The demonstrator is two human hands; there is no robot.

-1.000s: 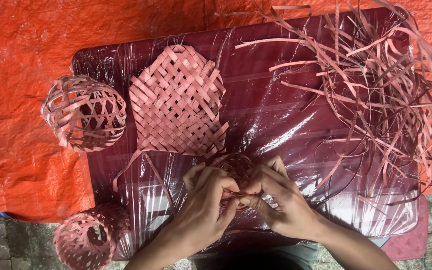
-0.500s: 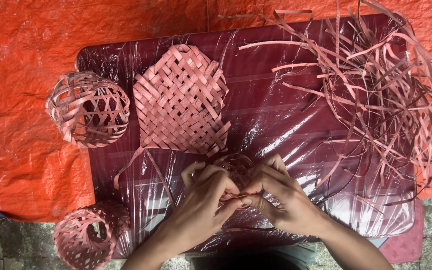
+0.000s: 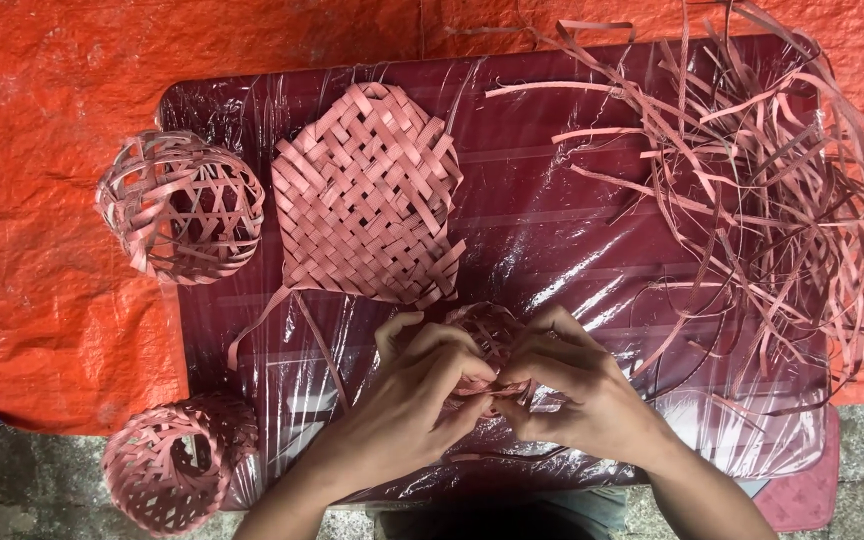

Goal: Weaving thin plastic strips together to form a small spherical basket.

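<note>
orange tarp, plastic-wrapped table, stone paving

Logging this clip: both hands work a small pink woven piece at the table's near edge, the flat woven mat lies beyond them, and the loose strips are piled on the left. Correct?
Not quite. In the head view the loose strips are piled on the right, not the left. The rest holds: left hand and right hand work the small woven piece, the flat woven mat beyond.

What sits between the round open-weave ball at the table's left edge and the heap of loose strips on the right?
In the head view, the flat woven mat lies between the open-weave ball and the loose strips, then a bare stretch of plastic-covered table.
</note>
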